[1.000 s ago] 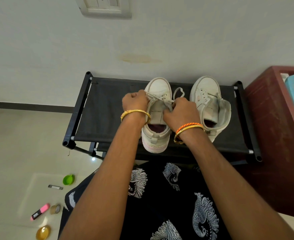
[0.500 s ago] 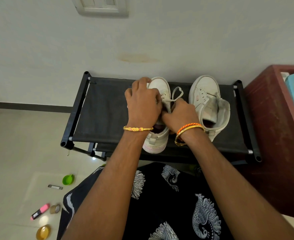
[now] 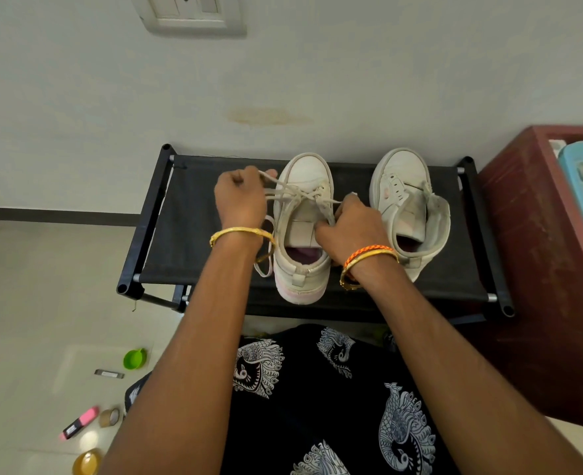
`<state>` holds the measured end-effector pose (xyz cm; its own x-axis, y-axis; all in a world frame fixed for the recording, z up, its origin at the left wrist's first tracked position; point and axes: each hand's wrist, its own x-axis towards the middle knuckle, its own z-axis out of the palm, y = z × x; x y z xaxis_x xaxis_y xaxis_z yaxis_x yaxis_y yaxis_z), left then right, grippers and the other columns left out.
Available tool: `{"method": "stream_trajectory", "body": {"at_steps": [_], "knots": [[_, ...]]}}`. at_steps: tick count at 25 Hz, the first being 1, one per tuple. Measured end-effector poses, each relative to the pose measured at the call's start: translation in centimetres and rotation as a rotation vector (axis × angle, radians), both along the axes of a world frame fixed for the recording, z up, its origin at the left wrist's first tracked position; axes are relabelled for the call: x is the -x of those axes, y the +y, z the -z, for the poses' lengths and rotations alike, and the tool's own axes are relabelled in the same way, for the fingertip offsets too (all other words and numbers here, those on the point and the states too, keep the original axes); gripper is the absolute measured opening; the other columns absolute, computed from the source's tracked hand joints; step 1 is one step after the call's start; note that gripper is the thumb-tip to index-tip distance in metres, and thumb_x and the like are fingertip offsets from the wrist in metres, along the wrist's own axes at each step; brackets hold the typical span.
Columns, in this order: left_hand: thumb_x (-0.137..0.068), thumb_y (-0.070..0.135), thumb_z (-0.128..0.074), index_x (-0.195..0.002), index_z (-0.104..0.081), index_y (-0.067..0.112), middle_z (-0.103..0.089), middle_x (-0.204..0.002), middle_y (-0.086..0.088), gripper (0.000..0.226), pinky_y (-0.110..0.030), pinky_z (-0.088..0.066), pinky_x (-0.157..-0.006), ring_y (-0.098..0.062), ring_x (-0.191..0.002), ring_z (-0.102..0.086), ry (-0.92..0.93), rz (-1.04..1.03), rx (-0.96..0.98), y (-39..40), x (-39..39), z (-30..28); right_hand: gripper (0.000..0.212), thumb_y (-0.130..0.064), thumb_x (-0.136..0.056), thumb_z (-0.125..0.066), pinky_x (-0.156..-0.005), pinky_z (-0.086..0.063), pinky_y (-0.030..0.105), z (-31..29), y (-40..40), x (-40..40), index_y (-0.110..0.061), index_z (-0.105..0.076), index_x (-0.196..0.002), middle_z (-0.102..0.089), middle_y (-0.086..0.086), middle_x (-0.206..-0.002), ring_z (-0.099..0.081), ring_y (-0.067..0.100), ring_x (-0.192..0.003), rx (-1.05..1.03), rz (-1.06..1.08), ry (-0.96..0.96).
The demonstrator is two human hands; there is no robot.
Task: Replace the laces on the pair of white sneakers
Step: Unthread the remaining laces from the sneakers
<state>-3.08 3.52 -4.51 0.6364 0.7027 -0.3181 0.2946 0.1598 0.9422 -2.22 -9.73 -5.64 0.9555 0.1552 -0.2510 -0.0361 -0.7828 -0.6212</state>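
left hand (image 3: 240,200): fist curled round the lace (image 3: 285,193), drawn out to the left
right hand (image 3: 353,228): pinches the lace's other end beside the tongue
laced sneaker (image 3: 304,234): on the black rack (image 3: 187,234)
second sneaker (image 3: 406,207): just right, unlaced

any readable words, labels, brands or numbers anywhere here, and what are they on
None can be read.
Pink highlighter marker on the floor: its dark label is too blurred.
Small grey flat strip on the floor: pale marking, too small.
Laced white sneaker and unlaced white sneaker: no brand visible.
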Motion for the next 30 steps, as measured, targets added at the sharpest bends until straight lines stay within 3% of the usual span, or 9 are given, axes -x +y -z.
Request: {"method": "stream_trajectory", "body": {"at_steps": [3,6,8,14,18,21,24,28,30], "knots": [[-0.091,0.011,-0.043,-0.089,-0.049,0.014,-0.056,-0.075,0.004,0.007,-0.026,-0.044,-0.066,-0.008,-0.067,-0.052,0.005,0.060,-0.015,0.2,0.0,-0.2,0.034,-0.026,-0.084,-0.062,-0.066,-0.044,0.030,0.0,0.1,0.0,-0.008,-0.051,-0.110,-0.061,0.012,-0.103,-0.059,0.028,-0.091,-0.011,0.004,0.014],[-0.086,0.024,-0.055,-0.085,-0.057,0.026,-0.057,-0.083,0.010,0.003,-0.037,-0.036,-0.085,-0.019,-0.094,-0.054,0.134,0.400,-0.531,-0.9,0.2,0.1,0.035,-0.025,-0.082,-0.063,-0.066,-0.044,0.031,-0.1,0.1,0.0,-0.007,-0.050,-0.109,-0.061,0.013,-0.102,-0.058,0.029,-0.090,-0.014,0.003,0.023],[-0.085,0.029,-0.060,-0.087,-0.064,0.033,-0.061,-0.100,0.007,0.005,-0.036,-0.024,-0.085,-0.021,-0.109,-0.049,0.266,0.582,-0.777,-1.7,0.2,0.1,0.036,-0.024,-0.081,-0.063,-0.063,-0.041,0.029,-0.1,0.1,0.1,-0.006,-0.050,-0.110,-0.060,0.014,-0.102,-0.056,0.028,-0.088,-0.018,-0.004,0.023],[-0.091,0.031,-0.057,-0.103,-0.070,0.030,-0.054,-0.112,-0.002,0.018,-0.039,-0.026,-0.091,-0.023,-0.113,-0.043,0.381,0.576,-1.042,-2.5,0.1,0.3,0.042,-0.028,-0.084,-0.063,-0.066,-0.040,0.029,-0.1,0.3,0.1,-0.006,-0.049,-0.116,-0.060,0.014,-0.107,-0.058,0.030,-0.096,-0.010,-0.007,0.024],[-0.084,0.031,-0.066,-0.091,-0.073,0.025,-0.047,-0.112,0.004,0.012,-0.035,-0.024,-0.088,-0.018,-0.114,-0.041,0.229,0.456,-0.838,-2.4,0.2,0.8,0.039,-0.024,-0.082,-0.063,-0.069,-0.045,0.031,-0.2,0.3,0.2,-0.006,-0.050,-0.114,-0.060,0.013,-0.105,-0.059,0.030,-0.097,-0.009,0.012,0.042],[-0.079,0.028,-0.072,-0.083,-0.073,0.022,-0.046,-0.112,0.007,0.006,-0.037,-0.039,-0.092,-0.014,-0.112,-0.046,0.025,0.291,-0.649,-1.9,0.1,1.1,0.035,-0.022,-0.083,-0.062,-0.070,-0.046,0.031,-0.3,0.3,0.3,-0.007,-0.050,-0.112,-0.059,0.013,-0.105,-0.058,0.028,-0.094,-0.004,0.018,0.047],[-0.080,0.017,-0.072,-0.083,-0.072,0.016,-0.056,-0.118,0.004,0.003,-0.022,-0.049,-0.085,-0.006,-0.105,-0.055,-0.166,0.134,-0.249,-1.6,-0.2,0.2,0.033,-0.024,-0.085,-0.060,-0.072,-0.048,0.033,-0.3,0.4,0.2,-0.008,-0.049,-0.111,-0.059,0.013,-0.103,-0.058,0.028,-0.091,0.000,0.017,0.054],[-0.083,0.008,-0.068,-0.086,-0.069,0.015,-0.072,-0.094,0.004,0.008,-0.027,-0.054,-0.079,-0.012,-0.093,-0.067,-0.393,-0.047,0.301,-1.5,-0.2,-1.3,0.036,-0.025,-0.086,-0.061,-0.075,-0.050,0.034,-0.2,0.4,0.2,-0.008,-0.049,-0.115,-0.059,0.014,-0.106,-0.059,0.029,-0.093,-0.004,0.027,0.069],[-0.090,0.006,-0.058,-0.085,-0.059,0.012,-0.070,-0.071,0.004,0.008,-0.026,-0.052,-0.063,-0.017,-0.074,-0.068,-0.434,-0.069,0.509,-0.9,-0.3,-1.6,0.036,-0.025,-0.085,-0.061,-0.074,-0.049,0.033,-0.1,0.3,0.2,-0.008,-0.049,-0.114,-0.059,0.014,-0.106,-0.058,0.029,-0.094,-0.008,0.032,0.078]]}}
